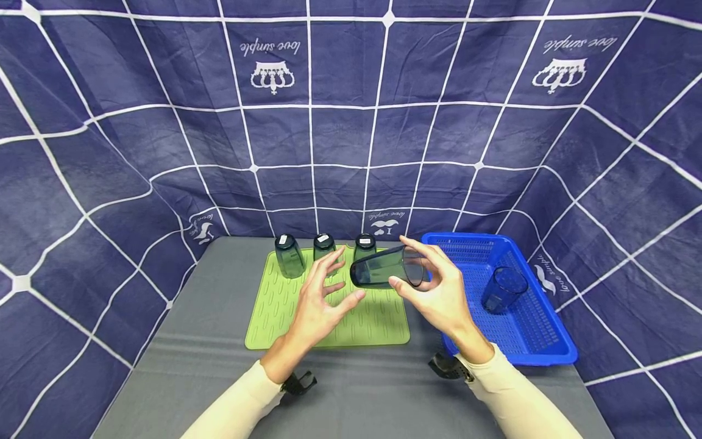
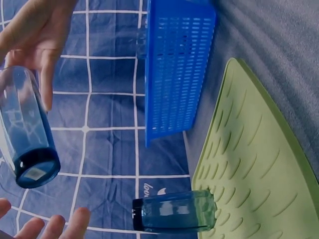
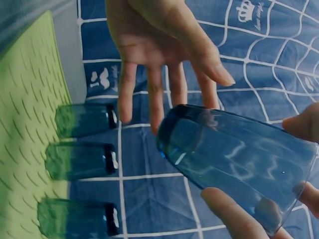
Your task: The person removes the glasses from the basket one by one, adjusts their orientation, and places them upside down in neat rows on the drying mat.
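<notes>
Wears pale cream sleeves (image 1: 236,402) over both forearms, above a flat grey tabletop (image 1: 192,366). Has the left hand (image 1: 318,303) spread wide, thumb well apart, nothing in its hold, just beside the base of a transparent blue-grey, tapered tumbler (image 1: 378,269). Grips that tumbler near its mouth end with the right hand (image 1: 446,294), thumb and fingers parted by its width. Tipped almost onto its side, in the air over a light green, textured rectangular mat (image 1: 364,326). To the right, inside a blue perforated plastic basket (image 1: 540,358), a mouth-up tinted tumbler (image 1: 503,292). Along the mat's far edge, three upturned dark-tinted tumblers (image 1: 290,261) with white labels on their bases. Behind, navy fabric with white grid lines (image 1: 345,137).
</notes>
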Available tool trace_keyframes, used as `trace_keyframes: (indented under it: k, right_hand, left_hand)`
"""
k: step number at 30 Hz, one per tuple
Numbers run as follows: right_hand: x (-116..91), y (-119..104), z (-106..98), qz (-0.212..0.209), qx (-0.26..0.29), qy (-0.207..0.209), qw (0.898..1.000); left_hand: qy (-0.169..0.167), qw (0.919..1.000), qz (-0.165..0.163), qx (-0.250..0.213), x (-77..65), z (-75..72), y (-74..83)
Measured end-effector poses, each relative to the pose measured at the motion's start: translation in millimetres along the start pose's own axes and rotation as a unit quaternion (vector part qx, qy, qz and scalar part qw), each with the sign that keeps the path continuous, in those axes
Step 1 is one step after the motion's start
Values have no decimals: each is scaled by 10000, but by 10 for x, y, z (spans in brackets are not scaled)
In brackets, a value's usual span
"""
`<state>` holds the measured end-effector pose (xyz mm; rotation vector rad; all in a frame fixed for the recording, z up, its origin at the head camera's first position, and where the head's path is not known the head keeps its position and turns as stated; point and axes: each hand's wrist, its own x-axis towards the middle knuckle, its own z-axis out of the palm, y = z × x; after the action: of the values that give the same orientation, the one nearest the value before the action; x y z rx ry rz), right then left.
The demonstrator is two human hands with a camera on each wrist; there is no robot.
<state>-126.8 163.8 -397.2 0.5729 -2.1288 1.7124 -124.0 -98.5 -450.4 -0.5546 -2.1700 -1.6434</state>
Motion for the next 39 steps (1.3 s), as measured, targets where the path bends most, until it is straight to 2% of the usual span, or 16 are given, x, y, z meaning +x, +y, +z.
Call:
trace_keyframes:
  k: [4,10,22,31,39]
  right_hand:
    - [-17,31,66,113,632,87,9979]
    - [-42,99,145,129,1183,220,9927]
    - [-99,232,303,-51,1814,458,9823]
    - [-95,273,412,-38,2138,472,9757]
    - [-98,285,463,105,2391,426,9700]
  left_hand:
    - [-16,9996,-50,-283,-10,10,1]
    - [-8,9982,-241,-557,-22,33,-1]
    - [107,9913,-250,-1286,-10,127,13]
    - [88,9816,255,-1891,21,189,24]
    - [321,9741,661,-2139,33,207,21]
